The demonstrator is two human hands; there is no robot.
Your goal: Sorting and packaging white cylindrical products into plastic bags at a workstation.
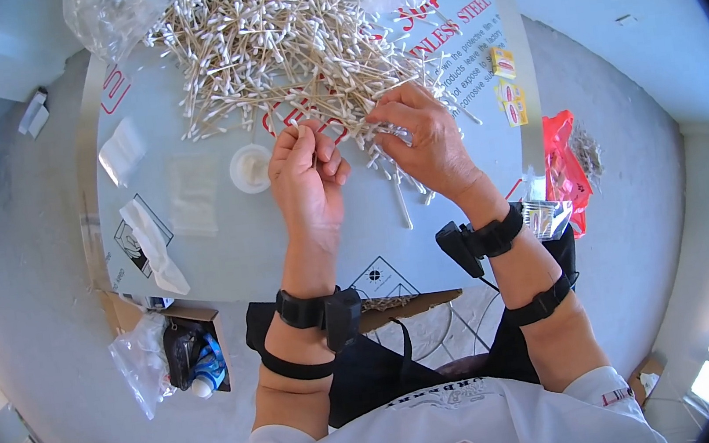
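Note:
A large loose pile of cotton swabs (269, 33) with white tips and tan sticks covers the far middle of the table. Just in front of it, my left hand (306, 170) is closed, palm turned up, around at least one cotton swab; a white tip (294, 123) shows above the thumb. My right hand (426, 137) reaches the near right edge of the pile, its fingers curled toward the thumb among the swabs. What its fingertips pinch is too small to make out. Left of my left hand stands a small round white dish (251, 169).
Clear plastic (117, 20) lies by the pile. Flat clear bags (192, 195) and a crumpled white strip (154, 249) lie left. Yellow labels (513, 105) sit right. Beside the table are a red bag (567, 162), a clear swab pack (544, 218) and a carton (217, 344).

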